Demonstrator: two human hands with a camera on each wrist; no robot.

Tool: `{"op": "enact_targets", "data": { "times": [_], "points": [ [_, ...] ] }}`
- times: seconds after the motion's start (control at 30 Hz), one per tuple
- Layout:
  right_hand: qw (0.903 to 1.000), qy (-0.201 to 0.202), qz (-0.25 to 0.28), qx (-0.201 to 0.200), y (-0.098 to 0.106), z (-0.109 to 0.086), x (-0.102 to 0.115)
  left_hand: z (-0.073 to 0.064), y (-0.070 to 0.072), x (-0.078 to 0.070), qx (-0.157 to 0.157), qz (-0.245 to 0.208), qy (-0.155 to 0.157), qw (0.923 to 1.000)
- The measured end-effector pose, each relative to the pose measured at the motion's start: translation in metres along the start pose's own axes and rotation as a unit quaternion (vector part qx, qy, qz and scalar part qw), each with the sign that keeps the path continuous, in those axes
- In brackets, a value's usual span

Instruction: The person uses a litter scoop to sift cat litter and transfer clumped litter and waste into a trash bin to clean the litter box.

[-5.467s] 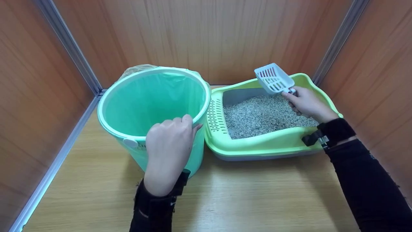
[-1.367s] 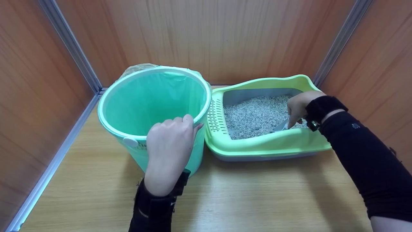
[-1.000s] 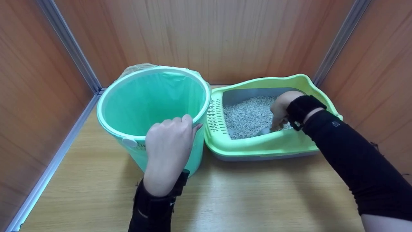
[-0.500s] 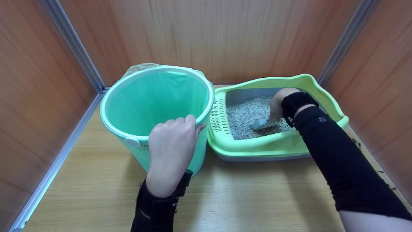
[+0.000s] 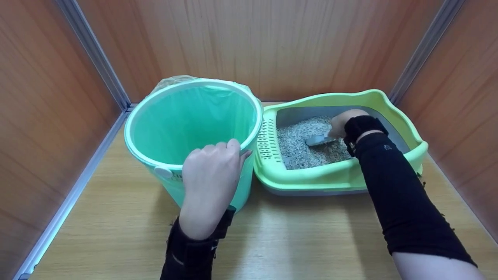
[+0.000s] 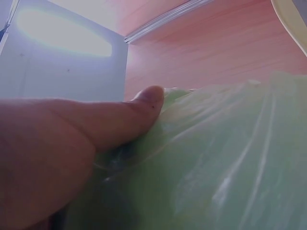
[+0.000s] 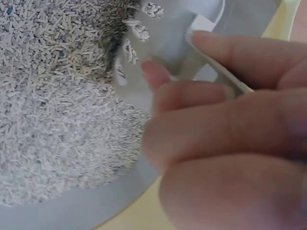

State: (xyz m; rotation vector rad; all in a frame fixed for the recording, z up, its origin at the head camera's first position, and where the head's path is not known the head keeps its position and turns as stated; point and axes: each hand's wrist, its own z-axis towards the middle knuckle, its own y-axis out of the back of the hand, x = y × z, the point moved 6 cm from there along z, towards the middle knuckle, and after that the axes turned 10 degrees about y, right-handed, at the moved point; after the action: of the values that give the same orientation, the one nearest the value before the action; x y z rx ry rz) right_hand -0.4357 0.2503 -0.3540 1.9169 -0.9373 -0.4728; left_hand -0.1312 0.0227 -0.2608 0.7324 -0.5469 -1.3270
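Observation:
My left hand [image 5: 212, 175] grips the near rim of a green trash bin [image 5: 134, 149], its fingers curled over the edge. The bin has a thin plastic liner [image 5: 194, 116]; in the left wrist view my thumb [image 6: 139, 110] lies against the liner, outside. My right hand [image 5: 344, 121] holds a grey-blue slotted litter scoop [image 5: 320, 140] by its handle, inside the litter box [image 5: 311, 177]. Against the grey litter [image 5: 293, 146] lies the scoop's head. In the right wrist view the scoop [image 7: 168, 33] has litter showing through its slots, with my fingers [image 7: 201, 129] curled at its handle.
Directly right of the bin stands the green-rimmed litter box, with a perforated ledge [image 5: 268, 142] on its left side. Wood-grain panels [image 5: 253, 42] with grey metal corner strips [image 5: 97, 58] enclose the back and sides. Below is a light wooden floor [image 5: 288, 233].
My right hand lowered the scoop from above the box into the litter, swept it left, then brought it slightly toward the back. My left hand kept its grip on the bin rim.

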Motion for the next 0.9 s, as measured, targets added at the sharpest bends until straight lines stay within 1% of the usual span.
{"op": "enact_targets", "data": {
  "times": [0.07, 0.17, 0.3, 0.37, 0.47, 0.5, 0.63, 0.7, 0.77, 0.83, 0.9],
  "points": [
    [1.0000, 0.005, 0.001, -0.007, -0.007, 0.009, -0.004, -0.001, 0.001, 0.001, 0.001, 0.000, 0.000, 1.0000],
    [0.9998, 0.016, 0.008, 0.000, -0.018, 0.024, -0.012, -0.002, 0.003, 0.001, -0.005, -0.002, -0.002, 1.0000],
    [0.9985, 0.016, 0.045, 0.027, -0.029, 0.034, -0.020, -0.004, 0.005, 0.001, -0.022, 0.000, -0.003, 0.9997],
    [0.9971, 0.016, 0.061, 0.043, -0.033, 0.032, -0.021, -0.005, 0.005, 0.002, -0.026, 0.002, -0.003, 0.9996],
    [0.9927, 0.020, 0.093, 0.075, -0.038, 0.026, -0.019, -0.005, 0.005, 0.001, -0.019, 0.001, -0.004, 0.9998],
    [0.9916, 0.016, 0.099, 0.081, -0.039, 0.023, -0.018, -0.005, 0.005, 0.001, -0.016, 0.001, -0.005, 0.9999],
    [0.9891, -0.007, 0.120, 0.085, -0.036, 0.018, -0.014, -0.005, 0.006, 0.002, -0.008, 0.000, -0.002, 1.0000],
    [0.9891, -0.018, 0.118, 0.086, -0.035, 0.018, -0.014, -0.004, 0.006, 0.003, -0.005, -0.002, 0.000, 1.0000],
    [0.9889, -0.017, 0.113, 0.095, -0.037, 0.020, -0.014, -0.004, 0.006, 0.003, -0.003, -0.004, 0.000, 1.0000],
    [0.9881, -0.006, 0.107, 0.110, -0.038, 0.023, -0.013, -0.004, 0.006, 0.003, -0.003, -0.002, 0.000, 1.0000],
    [0.9874, 0.015, 0.097, 0.124, -0.040, 0.027, -0.012, -0.004, 0.006, 0.004, -0.004, 0.000, 0.001, 1.0000]
  ]
}}
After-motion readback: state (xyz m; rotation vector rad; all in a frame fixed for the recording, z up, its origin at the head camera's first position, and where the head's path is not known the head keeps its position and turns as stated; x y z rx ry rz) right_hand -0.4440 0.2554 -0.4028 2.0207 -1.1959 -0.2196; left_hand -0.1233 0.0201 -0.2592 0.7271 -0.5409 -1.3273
